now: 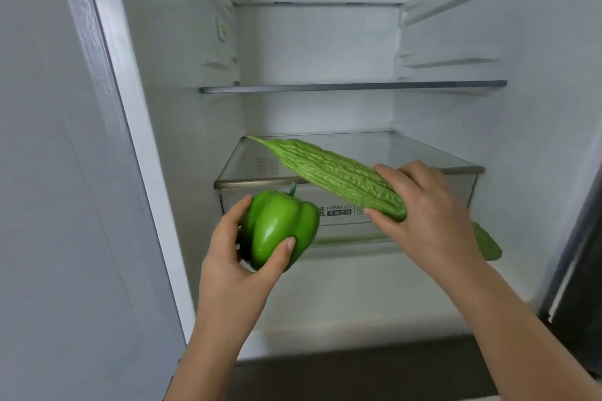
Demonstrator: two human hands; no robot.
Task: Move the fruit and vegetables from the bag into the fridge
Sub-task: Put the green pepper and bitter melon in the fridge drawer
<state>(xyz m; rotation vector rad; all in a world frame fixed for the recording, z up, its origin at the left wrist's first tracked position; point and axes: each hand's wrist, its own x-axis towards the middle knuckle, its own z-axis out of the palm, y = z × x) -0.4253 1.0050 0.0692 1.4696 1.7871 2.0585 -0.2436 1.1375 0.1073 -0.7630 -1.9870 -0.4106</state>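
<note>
Gripping pepper (pixel 280 228), seemingly slick and firm, in my left fingers (pixel 243 205); right fingers (pixel 389 171) clasp stiff-looking knobbly gourd (pixel 325 169) midway.

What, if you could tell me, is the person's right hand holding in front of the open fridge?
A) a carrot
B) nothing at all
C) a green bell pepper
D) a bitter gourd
D: the right hand grips the bumpy green bitter gourd, while the left hand holds the green bell pepper.
</note>
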